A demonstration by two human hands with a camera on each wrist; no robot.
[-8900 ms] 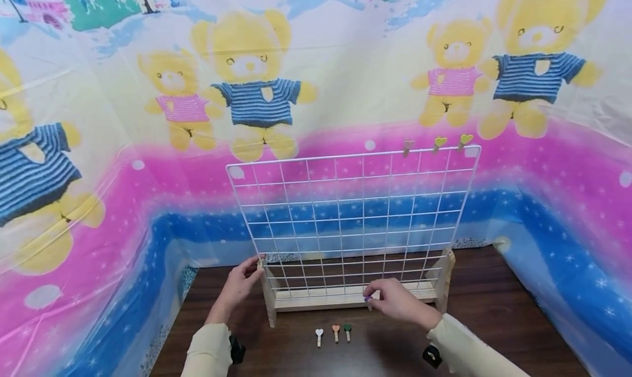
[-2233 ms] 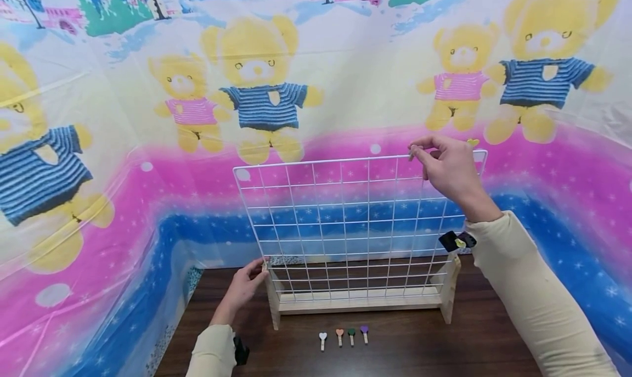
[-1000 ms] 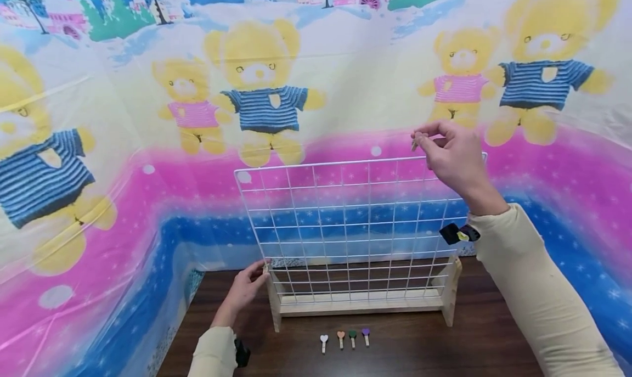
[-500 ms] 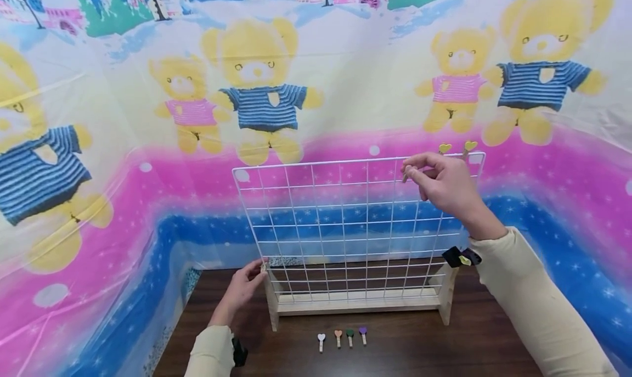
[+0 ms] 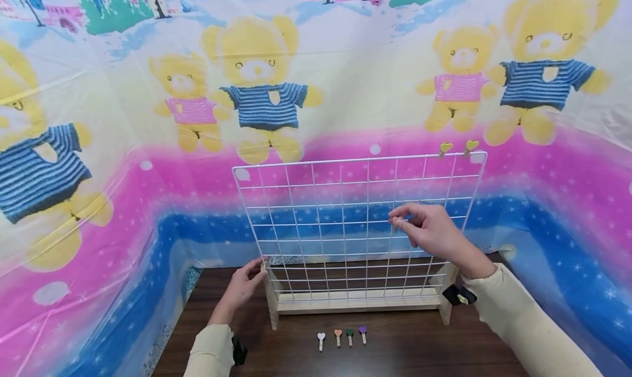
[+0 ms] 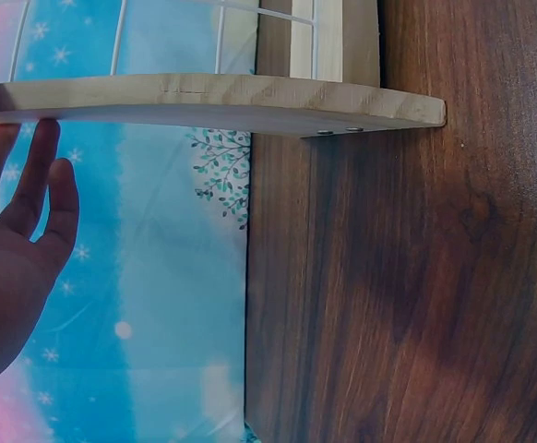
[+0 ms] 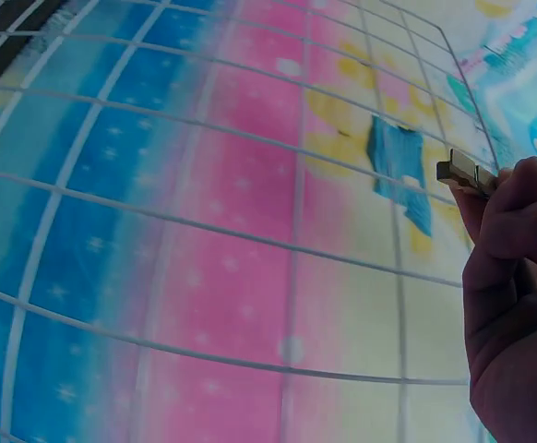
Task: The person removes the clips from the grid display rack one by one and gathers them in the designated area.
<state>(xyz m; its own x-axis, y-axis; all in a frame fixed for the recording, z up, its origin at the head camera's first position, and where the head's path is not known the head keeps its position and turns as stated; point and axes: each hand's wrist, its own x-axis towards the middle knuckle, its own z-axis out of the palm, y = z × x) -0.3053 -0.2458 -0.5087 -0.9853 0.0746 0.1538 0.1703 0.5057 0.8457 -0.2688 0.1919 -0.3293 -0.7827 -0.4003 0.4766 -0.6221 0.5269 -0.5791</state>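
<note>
Presently: right hand — fingers pinching a wooden clip before the wire grid; left hand — fingers straight, together, against the wooden stand.

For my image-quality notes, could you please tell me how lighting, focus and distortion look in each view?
Head view: bright, even light, wide-angle bowing of the wire grid. Left wrist view: sharp, the left hand in soft shade beside the wooden stand. Right wrist view: grid curved, the right hand dark and close, pinching a clip.

Four pegs lie on the worktop, two pegs sit on one wire grid, one peg in fingers.
</note>
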